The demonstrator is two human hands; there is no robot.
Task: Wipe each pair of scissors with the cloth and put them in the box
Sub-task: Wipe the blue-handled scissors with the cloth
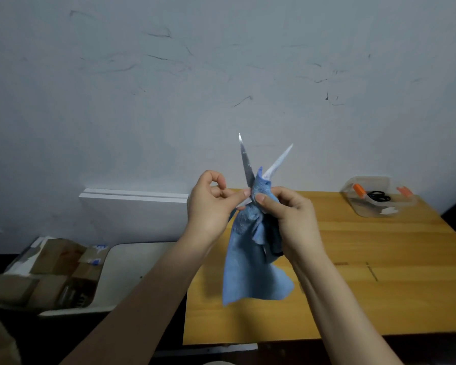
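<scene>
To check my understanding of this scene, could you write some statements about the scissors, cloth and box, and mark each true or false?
1. The held scissors have their blades spread open. True.
2. The cloth lies flat on the table. False: it hangs from the right hand, bunched at the blades' base.
3. The box already contains a black-handled pair. True.
4. The box stands at the table's near left corner. False: it stands at the far right corner.
5. The left hand is idle. False: it pinches the scissors.

Single head camera is looking forward and down, close on my left hand (pixel 208 206) and right hand (pixel 292 219), facing table (pixel 379 285) and wall (pixel 221 75).
</scene>
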